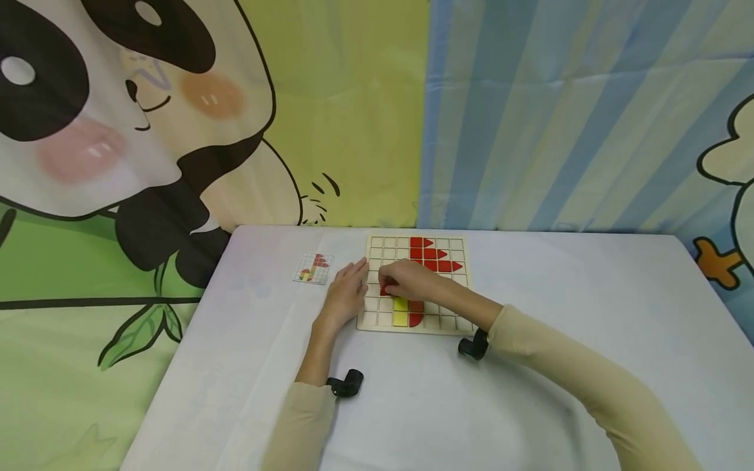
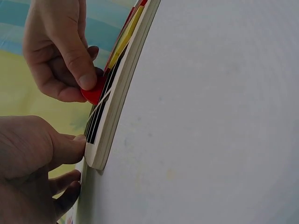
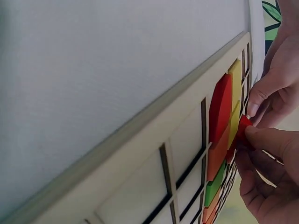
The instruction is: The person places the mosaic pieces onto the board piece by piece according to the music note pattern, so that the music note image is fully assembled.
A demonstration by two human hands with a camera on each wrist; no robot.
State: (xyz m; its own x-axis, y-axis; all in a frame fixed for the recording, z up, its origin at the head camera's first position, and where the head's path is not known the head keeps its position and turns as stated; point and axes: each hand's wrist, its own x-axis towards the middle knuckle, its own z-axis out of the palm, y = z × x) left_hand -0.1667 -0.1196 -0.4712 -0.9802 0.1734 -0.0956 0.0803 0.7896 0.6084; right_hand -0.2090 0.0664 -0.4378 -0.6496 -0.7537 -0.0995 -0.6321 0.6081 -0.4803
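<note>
A pale wooden grid board (image 1: pixel 432 332) lies on the white table. My right hand (image 1: pixel 409 280) pinches a small red piece (image 2: pixel 93 92), whose visible edge looks rounded, over the board's left part, beside the yellow tiles (image 1: pixel 400 313). Most of that piece is hidden by the fingers in the head view. My left hand (image 1: pixel 347 291) rests along the board's left edge, its thumb touching the rim in the left wrist view. Next to the yellow tiles sits a rounded red tile (image 1: pixel 415 315). The right wrist view also shows a green tile (image 3: pixel 215 184) in the grid.
A small printed card (image 1: pixel 313 269) with a coloured grid pattern lies left of the board. Red tiles (image 1: pixel 432 265), some with pointed ends, fill cells at the board's top. A cartoon-printed curtain (image 1: pixel 353 118) hangs behind the table (image 1: pixel 565 281).
</note>
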